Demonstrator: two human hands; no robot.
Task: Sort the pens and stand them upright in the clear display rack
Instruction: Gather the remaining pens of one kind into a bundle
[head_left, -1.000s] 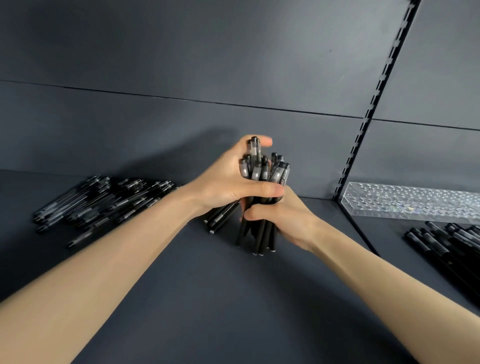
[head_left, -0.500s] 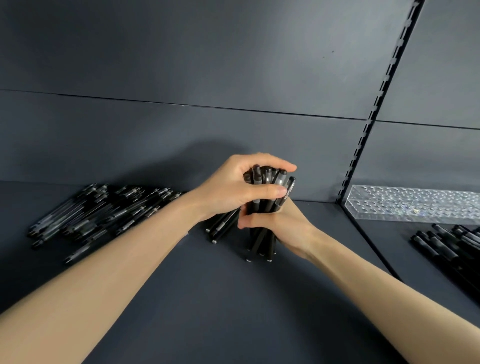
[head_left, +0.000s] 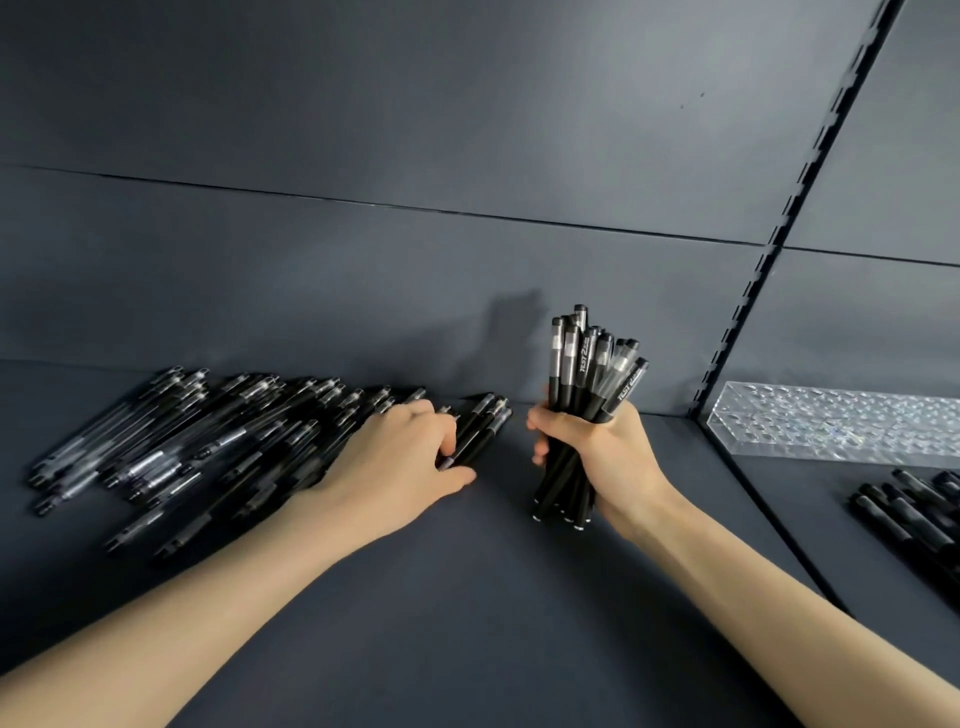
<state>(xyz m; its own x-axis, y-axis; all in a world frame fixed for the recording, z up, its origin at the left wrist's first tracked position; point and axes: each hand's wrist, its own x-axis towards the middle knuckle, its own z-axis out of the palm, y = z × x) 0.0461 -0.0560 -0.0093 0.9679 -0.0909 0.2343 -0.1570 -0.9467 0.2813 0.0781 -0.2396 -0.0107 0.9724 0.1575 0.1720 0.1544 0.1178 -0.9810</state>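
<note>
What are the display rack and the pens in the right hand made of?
Display rack: clear, glossy, probably acrylic; see-through walls, bright edge glints, rows of holes. Pens in the right hand: matte black barrels, likely plastic, no shine; upper sections look translucent, with a silvery band and white print. Whether the band is metal cannot be told.

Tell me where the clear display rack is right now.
In the head view the clear display rack lies far right by the back wall, right of the right hand gripping the pen bundle.
</note>
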